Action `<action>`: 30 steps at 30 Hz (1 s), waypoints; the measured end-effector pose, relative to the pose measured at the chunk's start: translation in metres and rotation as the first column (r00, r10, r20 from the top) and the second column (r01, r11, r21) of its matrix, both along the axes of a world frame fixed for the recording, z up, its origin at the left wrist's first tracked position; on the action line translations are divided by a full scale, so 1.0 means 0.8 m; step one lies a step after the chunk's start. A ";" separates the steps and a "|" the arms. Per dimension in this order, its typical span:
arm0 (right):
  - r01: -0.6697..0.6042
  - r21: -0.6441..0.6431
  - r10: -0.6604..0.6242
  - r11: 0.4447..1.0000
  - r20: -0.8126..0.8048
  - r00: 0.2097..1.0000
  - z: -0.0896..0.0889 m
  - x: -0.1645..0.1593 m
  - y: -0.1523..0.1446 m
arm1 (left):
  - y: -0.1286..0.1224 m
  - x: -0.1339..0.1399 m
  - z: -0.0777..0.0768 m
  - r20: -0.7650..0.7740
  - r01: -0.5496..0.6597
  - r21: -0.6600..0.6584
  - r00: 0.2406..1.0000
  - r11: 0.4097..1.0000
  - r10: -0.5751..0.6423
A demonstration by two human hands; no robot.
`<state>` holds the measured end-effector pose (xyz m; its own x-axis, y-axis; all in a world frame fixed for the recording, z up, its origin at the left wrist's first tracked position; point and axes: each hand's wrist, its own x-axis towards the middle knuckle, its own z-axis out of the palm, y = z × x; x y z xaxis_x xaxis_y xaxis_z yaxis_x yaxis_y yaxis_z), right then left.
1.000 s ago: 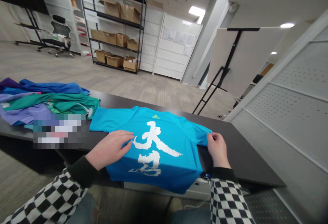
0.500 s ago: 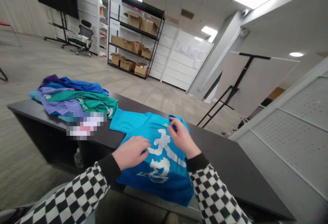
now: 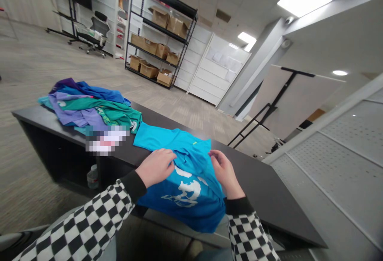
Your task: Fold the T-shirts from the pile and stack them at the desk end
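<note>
A blue T-shirt with white printed characters lies on the dark table, its lower part draping over the near edge. One sleeve stretches left toward a clothes pile; the right upper part is folded inward over the print, with creases in the middle. My left hand is closed, fingertips pinching the cloth near the shirt's centre. At the right edge of the fold is my right hand, its fingers curled with thumb and fingertips against the fabric.
A heap of purple, green and blue clothes sits on the left of the dark table. A plastic bottle stands in the compartment below. Beyond are a shelf rack with cardboard boxes, an office chair and a board on a stand.
The shirt's right upper part has been folded inward, covering the upper printed character. My right hand has moved slightly right and down; my left hand has shifted slightly. The view has tilted a little.
</note>
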<state>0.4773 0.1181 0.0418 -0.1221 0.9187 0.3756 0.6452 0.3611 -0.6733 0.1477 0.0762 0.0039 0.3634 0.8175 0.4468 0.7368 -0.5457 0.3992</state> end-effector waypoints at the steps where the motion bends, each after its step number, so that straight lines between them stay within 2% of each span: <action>1: 0.032 -0.004 -0.032 0.999 0.037 0.999 -0.004 0.009 0.012 | 0.004 0.007 0.001 -0.002 -0.005 0.008 1.000 1.000 0.005; 4: 0.057 0.008 -0.057 0.998 0.230 0.972 -0.010 0.023 0.062 | 0.018 0.030 0.003 -0.054 0.003 0.023 0.999 1.000 -0.002; 6: 0.053 0.009 -0.053 0.999 0.375 0.925 -0.011 0.023 0.099 | 0.027 0.045 0.003 -0.100 -0.014 0.007 0.995 1.000 0.015; 8: 0.059 -0.039 -0.032 0.997 0.498 0.866 -0.015 0.020 0.130 | 0.035 0.056 0.002 -0.134 -0.067 -0.028 0.989 0.997 0.062; 11: 0.091 -0.133 0.002 0.987 0.579 0.815 -0.033 0.019 0.157 | 0.045 0.063 -0.001 -0.156 -0.163 -0.059 0.976 0.985 0.152; 15: 0.156 -0.145 -0.051 0.977 0.554 0.831 -0.069 0.033 0.160 | 0.050 0.056 -0.004 -0.165 -0.208 -0.025 0.966 0.978 0.201; 18: 0.170 -0.105 -0.096 0.980 0.498 0.862 -0.081 0.043 0.156 | 0.050 0.043 -0.001 -0.154 -0.217 0.022 0.964 0.976 0.217; 24: 0.194 -0.171 -0.077 0.966 0.526 0.847 -0.075 0.038 0.156 | 0.048 0.022 0.004 -0.150 -0.232 0.031 0.961 0.972 0.234; 28: 0.230 -0.193 -0.088 0.954 0.551 0.830 -0.074 0.031 0.156 | 0.028 0.037 0.000 -0.156 -0.248 0.027 0.956 0.968 0.249; 30: 0.242 -0.197 -0.095 0.950 0.557 0.825 -0.073 0.029 0.154 | 0.010 0.054 0.000 -0.129 -0.186 0.027 0.974 0.982 0.188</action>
